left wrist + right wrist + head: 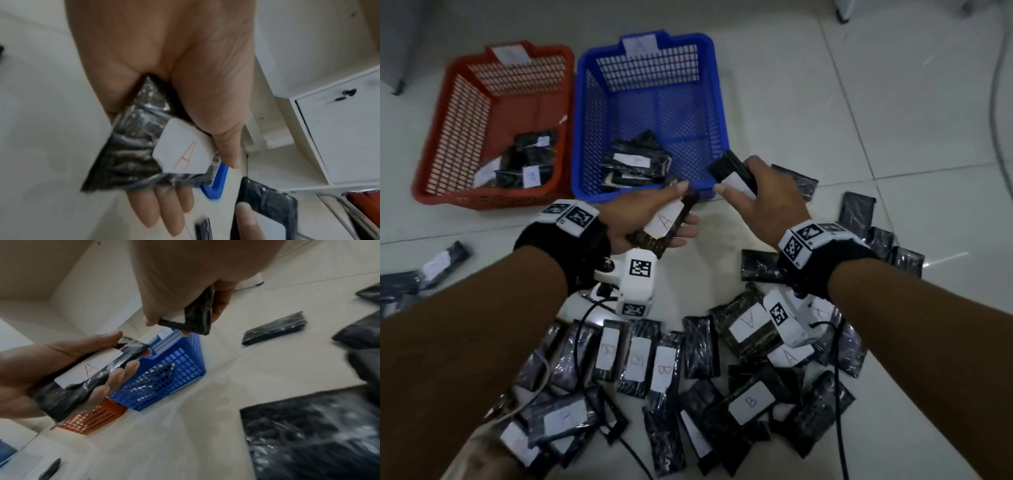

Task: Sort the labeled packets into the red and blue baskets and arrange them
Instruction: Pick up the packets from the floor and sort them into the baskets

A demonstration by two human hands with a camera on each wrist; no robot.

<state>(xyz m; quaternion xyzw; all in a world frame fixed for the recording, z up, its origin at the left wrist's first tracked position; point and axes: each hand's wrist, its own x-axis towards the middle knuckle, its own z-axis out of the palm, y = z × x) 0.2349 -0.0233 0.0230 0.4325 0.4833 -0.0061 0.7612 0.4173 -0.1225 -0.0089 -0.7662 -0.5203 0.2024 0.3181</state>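
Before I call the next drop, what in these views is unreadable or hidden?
- Label letter on the right hand's packet: head view, thumb covers it; right wrist view shows it edge-on.
- Red basket's tag: head view, too faint to read.
- Lower packets in the blue basket: buried under the top one.
- Face-down floor packets: labels unseen.

Hidden labels, cropped packets, smeared wrist views

The right hand (760,198) covers most of the white label on its packet (729,169), so its letter cannot be read; the tag on the red basket (493,137) is too faint to read, while the blue basket (650,113) tag is only dimly legible. Packets at the left edge (400,291) and the pile's lower packets (671,442) are cut off or blurred, several labels unreadable. In the right wrist view, the near packets (308,438) are smeared by blur and cropped.
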